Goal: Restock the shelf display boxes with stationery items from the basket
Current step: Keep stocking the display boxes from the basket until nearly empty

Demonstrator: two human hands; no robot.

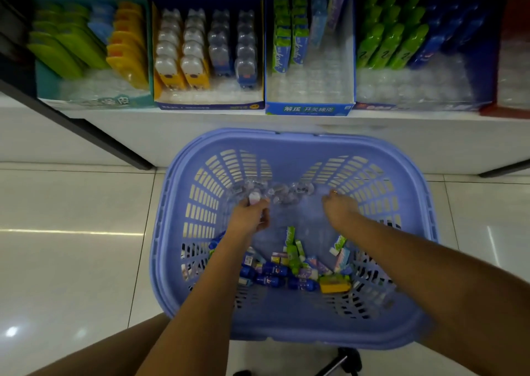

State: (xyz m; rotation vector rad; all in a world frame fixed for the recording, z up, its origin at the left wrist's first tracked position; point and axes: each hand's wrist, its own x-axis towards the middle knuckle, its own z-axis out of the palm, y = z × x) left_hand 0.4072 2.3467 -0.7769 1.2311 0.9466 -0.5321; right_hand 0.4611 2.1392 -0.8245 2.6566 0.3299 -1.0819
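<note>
My left hand (251, 216) pinches a clear pack (254, 197) far in the basket (160, 232); whether my right hand (340, 209) holds anything, I cannot tell. The slick pack could slip free on the lift to the boxes (309, 108).

Both arms are reaching into the blue basket (289, 141), which is standing in front of the shelf boxes (309, 108). The left grip (252, 213) is pinching a clear packet (253, 197) at the far end. The right grip (339, 207) is lying just beside the other clear packets (289, 193) there, its fingers hidden. Loose stationery (292, 266) is lying heaped at the near end.
</note>
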